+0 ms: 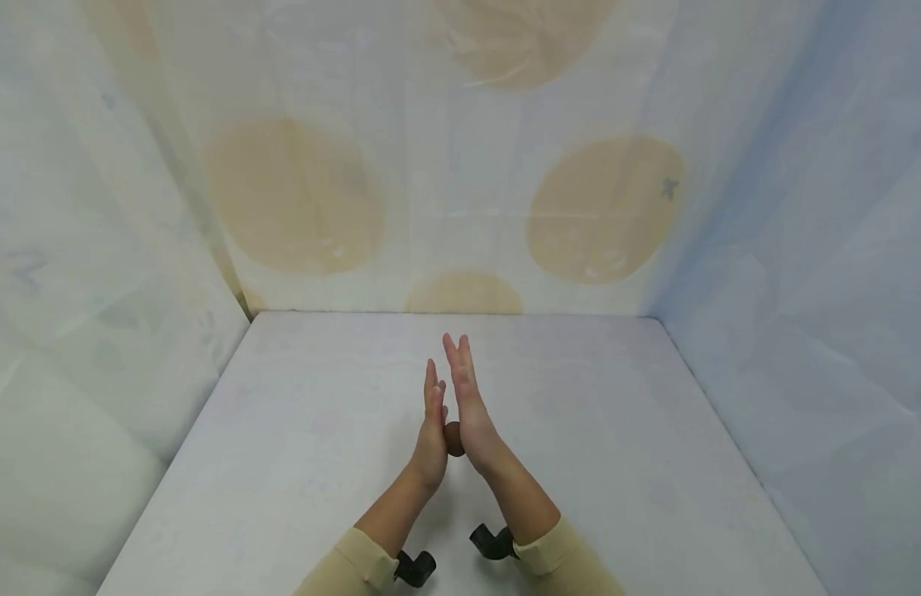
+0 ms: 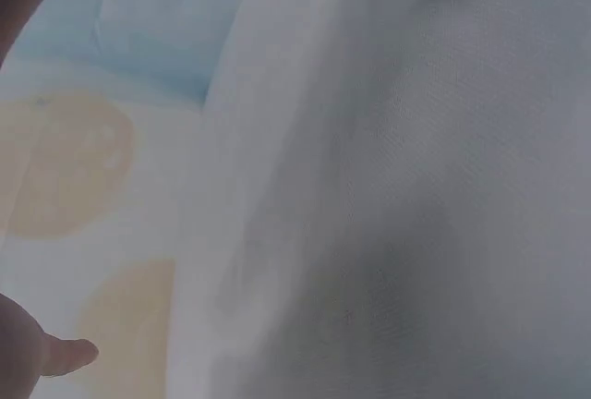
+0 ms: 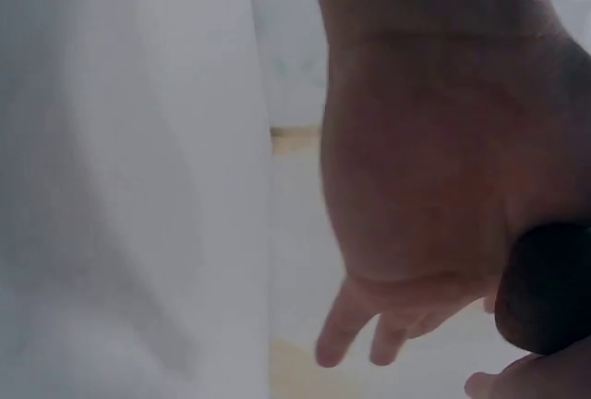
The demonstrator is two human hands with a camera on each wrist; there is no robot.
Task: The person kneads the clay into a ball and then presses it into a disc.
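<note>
Head cam | brown ball (image 1: pixel 453 439) btwn left hand (image 1: pixel 430 443) & right hand (image 1: pixel 471 414) palms

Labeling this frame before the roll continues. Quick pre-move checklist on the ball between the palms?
1. Brown ball pressed between both palms: ok.
2. Left hand fingers straight, not curled round it: ok.
3. Right hand fingers straight: ok.
4. Ball held above the table, not resting on it: cannot tell.
5. Ball seen in right wrist view: ok, dark and blurred at the palm.
6. Ball seen in left wrist view: not ok.
</note>
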